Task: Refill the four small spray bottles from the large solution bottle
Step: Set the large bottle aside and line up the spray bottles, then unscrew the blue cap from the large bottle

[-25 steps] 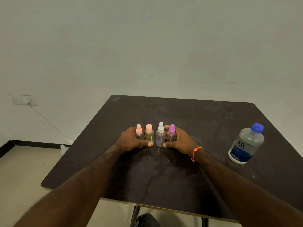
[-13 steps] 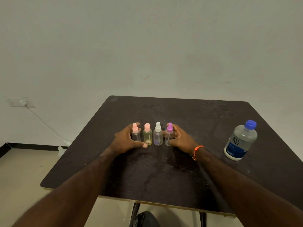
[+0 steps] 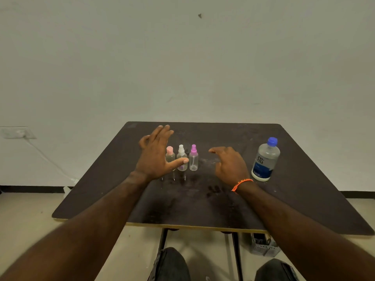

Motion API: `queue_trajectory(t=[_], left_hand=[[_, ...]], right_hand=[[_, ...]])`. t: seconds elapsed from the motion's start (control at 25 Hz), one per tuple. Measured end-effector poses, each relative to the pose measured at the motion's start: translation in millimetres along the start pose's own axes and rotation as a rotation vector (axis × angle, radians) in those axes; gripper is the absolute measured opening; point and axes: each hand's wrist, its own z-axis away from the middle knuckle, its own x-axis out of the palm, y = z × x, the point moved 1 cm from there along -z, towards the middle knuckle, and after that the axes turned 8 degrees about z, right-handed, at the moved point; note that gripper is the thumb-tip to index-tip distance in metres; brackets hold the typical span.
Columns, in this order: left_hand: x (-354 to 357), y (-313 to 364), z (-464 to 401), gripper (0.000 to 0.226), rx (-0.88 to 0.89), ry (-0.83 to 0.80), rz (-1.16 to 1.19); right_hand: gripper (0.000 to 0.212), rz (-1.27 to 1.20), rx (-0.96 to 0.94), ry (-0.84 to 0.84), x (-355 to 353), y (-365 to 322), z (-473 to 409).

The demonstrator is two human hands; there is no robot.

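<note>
Spray bottles (image 3: 181,160) stand mid-worktop (image 3: 203,199), caps on; our left hand (image 3: 157,157) and right hand (image 3: 230,166) hover spread, empty — first we uncap one, steadying its base — solution bottle (image 3: 264,160) waits right.

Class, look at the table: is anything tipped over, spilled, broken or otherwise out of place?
Nothing stands out. The three small spray bottles in view stand upright in a row with caps on; the left hand hides where a fourth would be. The large bottle stands capped to the right. The table looks smudged, with no clear spill.
</note>
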Motion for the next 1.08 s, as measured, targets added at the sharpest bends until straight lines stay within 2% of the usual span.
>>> queue_trajectory(t=[0.12,0.24,0.36,0.48,0.6,0.76,0.96,1.08], left_hand=[[28.3,44.3,-9.3,0.079,0.136,-0.134,-0.004],[64.2,86.8,-18.6,0.073,0.223,-0.27,0.011],[94.2,124.5,-34.3,0.082,0.192,-0.376,0.066],[121.8,154.4,-52.1,0.097,0.088,-0.528,0.122],[144.5,174.6,-68.1,0.107,-0.05,-0.526,0.28],[162.2,191.9,-86.4,0.112,-0.154,-0.502,0.456],[172.3,199.1,-83.6,0.084,-0.189,-0.36,0.481],[170.4,203.0,-89.1,0.074,-0.176,-0.391,0.43]], right_hand=[[0.048,0.124,-0.055,0.014,-29.1,13.2,18.6],[0.042,0.147,-0.05,0.102,-55.6,39.5,33.0],[0.036,0.174,-0.06,0.221,-82.2,71.2,44.1],[0.031,0.17,0.084,0.253,-104.0,97.6,46.2],[0.039,0.063,0.25,0.182,-113.2,117.9,38.2],[0.043,-0.02,0.307,0.084,-114.5,130.0,20.8],[0.031,-0.004,0.328,0.065,-110.5,131.1,7.2],[0.023,-0.016,0.335,0.054,-109.4,132.2,0.0]])
